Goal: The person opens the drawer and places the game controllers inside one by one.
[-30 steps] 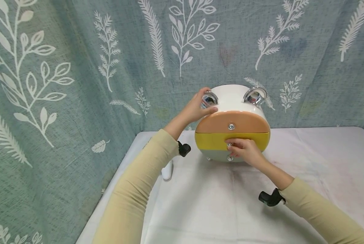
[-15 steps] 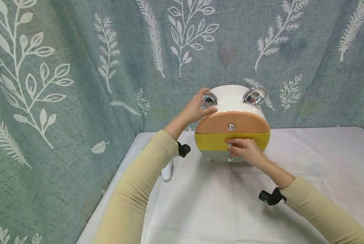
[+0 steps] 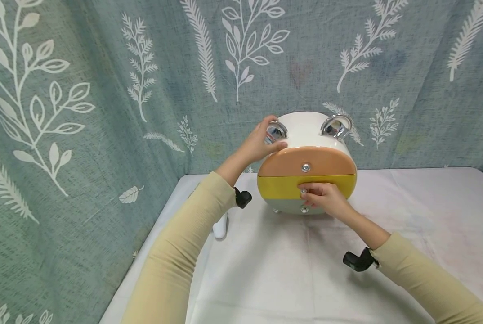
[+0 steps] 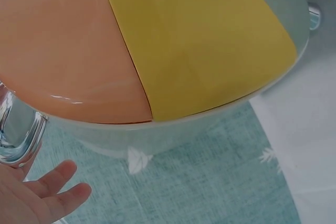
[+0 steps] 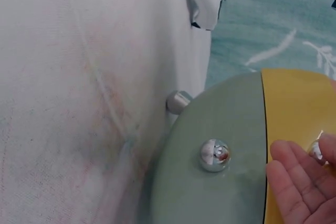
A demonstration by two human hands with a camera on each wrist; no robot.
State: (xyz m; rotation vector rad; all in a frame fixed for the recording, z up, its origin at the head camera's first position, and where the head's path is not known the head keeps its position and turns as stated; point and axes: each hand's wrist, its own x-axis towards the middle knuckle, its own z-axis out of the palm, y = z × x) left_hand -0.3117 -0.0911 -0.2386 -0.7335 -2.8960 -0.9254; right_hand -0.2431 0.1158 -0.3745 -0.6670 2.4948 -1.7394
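Note:
A rounded small chest of drawers (image 3: 292, 163) stands at the back of the table, with a white body and orange, yellow and grey-green drawer fronts. Its drawers look closed. My left hand (image 3: 259, 141) grips round the left chrome ring (image 3: 276, 130) on top, thumb on the white body; some of its fingers (image 4: 68, 195) stretch out beside the ring in the left wrist view. My right hand (image 3: 326, 198) pinches the knob (image 5: 316, 152) of the yellow drawer (image 3: 279, 187), partly covering it. The grey-green drawer (image 5: 226, 114) lies below, its round knob (image 5: 214, 155) untouched.
On the right of the chest top is a second chrome ring (image 3: 337, 128). A white object (image 3: 220, 227) lies on the table left of the chest, partly behind the left forearm. White cloth (image 3: 261, 279) covers the table. A leaf-patterned curtain (image 3: 209, 81) hangs behind and at left.

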